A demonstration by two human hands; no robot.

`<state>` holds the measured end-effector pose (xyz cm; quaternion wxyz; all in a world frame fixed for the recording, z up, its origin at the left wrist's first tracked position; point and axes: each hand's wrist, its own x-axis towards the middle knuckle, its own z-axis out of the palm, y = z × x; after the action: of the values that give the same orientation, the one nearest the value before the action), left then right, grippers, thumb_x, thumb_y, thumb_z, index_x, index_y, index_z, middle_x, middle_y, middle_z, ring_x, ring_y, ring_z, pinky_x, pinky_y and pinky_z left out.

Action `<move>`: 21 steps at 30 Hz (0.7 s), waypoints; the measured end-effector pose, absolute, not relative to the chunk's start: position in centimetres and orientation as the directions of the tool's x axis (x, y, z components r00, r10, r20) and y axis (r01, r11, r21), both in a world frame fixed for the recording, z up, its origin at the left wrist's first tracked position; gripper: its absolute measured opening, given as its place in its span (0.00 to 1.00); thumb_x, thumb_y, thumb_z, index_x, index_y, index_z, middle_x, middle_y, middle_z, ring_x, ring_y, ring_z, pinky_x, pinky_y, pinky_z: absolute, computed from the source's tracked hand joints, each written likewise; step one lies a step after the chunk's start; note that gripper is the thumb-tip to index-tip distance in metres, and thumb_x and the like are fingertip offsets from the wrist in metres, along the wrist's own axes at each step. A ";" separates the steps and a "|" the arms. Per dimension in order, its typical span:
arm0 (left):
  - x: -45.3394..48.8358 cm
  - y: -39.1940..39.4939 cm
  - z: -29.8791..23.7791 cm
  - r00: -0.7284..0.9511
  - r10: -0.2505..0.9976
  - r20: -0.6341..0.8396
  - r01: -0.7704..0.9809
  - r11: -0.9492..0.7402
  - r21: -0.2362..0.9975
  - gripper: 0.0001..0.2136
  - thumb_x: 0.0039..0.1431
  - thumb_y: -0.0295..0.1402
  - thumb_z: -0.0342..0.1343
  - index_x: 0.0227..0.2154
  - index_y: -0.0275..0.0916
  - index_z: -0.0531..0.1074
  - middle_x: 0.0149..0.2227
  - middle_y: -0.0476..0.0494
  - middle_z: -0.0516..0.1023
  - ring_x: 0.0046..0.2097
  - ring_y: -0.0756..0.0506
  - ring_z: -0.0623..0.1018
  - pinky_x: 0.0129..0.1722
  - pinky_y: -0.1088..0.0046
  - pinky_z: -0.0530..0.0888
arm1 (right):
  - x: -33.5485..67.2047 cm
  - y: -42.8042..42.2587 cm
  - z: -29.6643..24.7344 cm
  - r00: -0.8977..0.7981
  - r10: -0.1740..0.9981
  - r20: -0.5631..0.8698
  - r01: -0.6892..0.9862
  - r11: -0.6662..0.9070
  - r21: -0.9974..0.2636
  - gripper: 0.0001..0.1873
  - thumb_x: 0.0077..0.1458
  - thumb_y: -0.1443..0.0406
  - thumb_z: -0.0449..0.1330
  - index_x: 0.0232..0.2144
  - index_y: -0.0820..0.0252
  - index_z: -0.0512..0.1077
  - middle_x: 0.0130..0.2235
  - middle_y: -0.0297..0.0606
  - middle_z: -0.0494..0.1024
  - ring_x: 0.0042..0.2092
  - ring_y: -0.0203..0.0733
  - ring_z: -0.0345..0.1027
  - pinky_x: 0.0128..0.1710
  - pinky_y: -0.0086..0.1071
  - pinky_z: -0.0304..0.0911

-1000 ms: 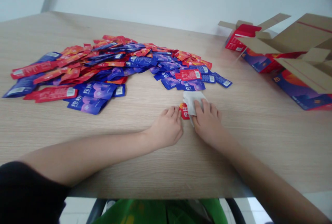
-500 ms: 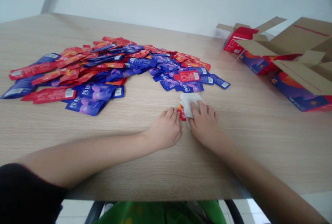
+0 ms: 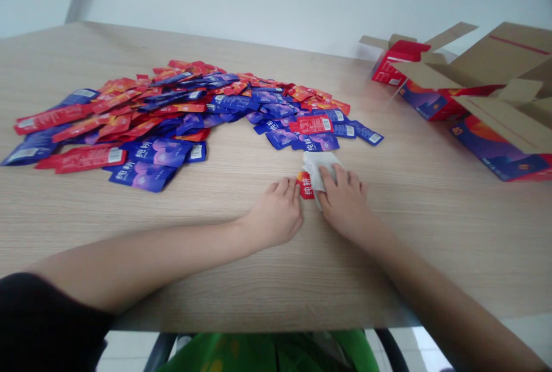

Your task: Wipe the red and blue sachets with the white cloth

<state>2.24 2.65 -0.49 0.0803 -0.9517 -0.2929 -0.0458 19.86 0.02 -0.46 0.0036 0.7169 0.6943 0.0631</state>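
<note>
A red packet with white characters lies flat on the table, partly under a white wipe. My left hand has its fingers bent together at the packet's left end, pinning it against the tabletop. Over the packet's right part, my right hand presses the wipe down with its fingers curled on it. The packet's right end is hidden beneath wipe and hand. Just beyond my hands are blue packets with a red packet on top of them.
A broad heap of red and blue packets spreads across the table's left and middle. At the right stand several open cartons, a red one at the back and a blue-and-red one nearer, flaps raised. A wall closes the far side.
My right hand and the wipe have slid slightly right along the packet, baring more of its red face. My left hand stays in place.
</note>
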 end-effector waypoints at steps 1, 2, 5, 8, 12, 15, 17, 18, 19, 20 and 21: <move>2.2 2.7 -0.4 0.826 0.548 0.133 0.562 -0.819 -0.119 0.23 0.64 0.34 0.45 0.52 0.18 0.70 0.55 0.19 0.70 0.56 0.30 0.70 0.49 0.57 0.70 | 19.1 -0.2 -0.6 -0.021 0.995 0.102 0.996 0.011 0.094 0.28 0.63 0.61 0.45 0.64 0.57 0.57 0.65 0.50 0.59 0.59 0.62 0.54 0.52 0.54 0.56; 2.2 2.7 -0.3 0.829 0.544 0.126 0.557 -0.823 -0.108 0.21 0.64 0.33 0.45 0.48 0.20 0.73 0.52 0.21 0.73 0.54 0.31 0.71 0.48 0.57 0.71 | 18.4 -0.4 -0.7 -0.069 0.991 0.117 0.994 0.058 0.093 0.28 0.63 0.61 0.45 0.64 0.56 0.58 0.65 0.48 0.59 0.59 0.62 0.53 0.53 0.54 0.55; 2.1 2.7 -0.3 0.838 0.535 0.110 0.544 -0.834 -0.092 0.18 0.64 0.33 0.45 0.40 0.25 0.77 0.46 0.25 0.77 0.53 0.31 0.72 0.48 0.57 0.71 | 17.7 -0.8 -0.8 -0.149 0.980 0.128 0.987 0.139 0.084 0.28 0.63 0.61 0.46 0.65 0.54 0.57 0.66 0.45 0.58 0.61 0.60 0.52 0.56 0.53 0.52; 2.0 2.7 -0.5 0.827 0.545 0.138 0.560 -0.818 -0.128 0.22 0.65 0.34 0.44 0.51 0.19 0.71 0.54 0.21 0.72 0.56 0.31 0.70 0.50 0.58 0.70 | 19.3 -0.4 -0.6 -0.071 0.992 0.106 0.994 0.061 0.089 0.28 0.63 0.61 0.44 0.65 0.56 0.57 0.66 0.45 0.58 0.60 0.61 0.53 0.54 0.54 0.54; 2.1 2.6 -0.7 0.825 0.550 0.130 0.564 -0.813 -0.142 0.26 0.65 0.35 0.43 0.56 0.16 0.65 0.59 0.19 0.67 0.58 0.31 0.69 0.52 0.57 0.69 | 21.0 0.3 -0.4 0.082 0.993 0.085 0.991 -0.090 0.101 0.28 0.64 0.60 0.43 0.64 0.60 0.58 0.64 0.51 0.60 0.56 0.62 0.58 0.51 0.53 0.57; 2.2 2.6 -0.5 0.823 0.554 0.127 0.568 -0.813 -0.132 0.23 0.65 0.34 0.44 0.53 0.18 0.69 0.56 0.20 0.70 0.57 0.31 0.70 0.49 0.57 0.71 | 19.4 -0.1 -0.5 0.006 0.994 0.110 0.994 -0.018 0.107 0.28 0.63 0.61 0.45 0.64 0.59 0.59 0.64 0.50 0.60 0.58 0.62 0.56 0.52 0.54 0.56; 2.2 2.7 -0.3 0.827 0.551 0.111 0.561 -0.820 -0.110 0.20 0.64 0.34 0.45 0.47 0.23 0.74 0.51 0.24 0.75 0.55 0.31 0.71 0.49 0.57 0.71 | 17.9 -0.6 -0.6 -0.090 0.988 0.128 0.992 0.078 0.098 0.28 0.63 0.61 0.46 0.64 0.57 0.58 0.65 0.47 0.60 0.60 0.62 0.54 0.54 0.53 0.54; 2.1 2.7 -0.3 0.831 0.546 0.103 0.555 -0.826 -0.100 0.19 0.64 0.34 0.46 0.44 0.25 0.76 0.48 0.26 0.77 0.54 0.32 0.72 0.48 0.57 0.71 | 17.4 -0.8 -0.7 -0.126 0.983 0.132 0.989 0.114 0.092 0.28 0.63 0.61 0.46 0.64 0.56 0.58 0.65 0.46 0.59 0.60 0.62 0.53 0.55 0.53 0.53; 2.1 2.7 -0.3 0.835 0.541 0.101 0.550 -0.830 -0.095 0.18 0.64 0.34 0.46 0.43 0.25 0.77 0.47 0.26 0.77 0.54 0.32 0.72 0.49 0.57 0.71 | 17.2 -0.9 -0.7 -0.143 0.981 0.133 0.987 0.132 0.087 0.28 0.63 0.61 0.46 0.64 0.56 0.58 0.65 0.45 0.59 0.60 0.61 0.53 0.56 0.53 0.53; 2.0 2.7 -0.4 0.835 0.540 0.108 0.549 -0.830 -0.099 0.19 0.64 0.34 0.45 0.44 0.25 0.76 0.47 0.25 0.77 0.54 0.32 0.72 0.49 0.58 0.71 | 17.3 -0.9 -0.6 -0.140 0.981 0.131 0.988 0.129 0.084 0.28 0.63 0.61 0.46 0.64 0.56 0.58 0.65 0.45 0.59 0.60 0.61 0.52 0.56 0.53 0.52; 2.0 2.8 -0.4 0.832 0.542 0.122 0.554 -0.825 -0.109 0.20 0.65 0.34 0.45 0.46 0.23 0.75 0.50 0.24 0.75 0.55 0.32 0.71 0.50 0.58 0.70 | 17.7 -0.8 -0.6 -0.119 0.985 0.127 0.991 0.109 0.083 0.28 0.63 0.61 0.46 0.64 0.56 0.58 0.65 0.45 0.59 0.60 0.61 0.53 0.56 0.53 0.53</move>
<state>1.97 2.75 -0.44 0.0701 -0.9544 -0.2871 -0.0428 17.74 -0.80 -0.58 -0.0197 0.6633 0.7444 0.0736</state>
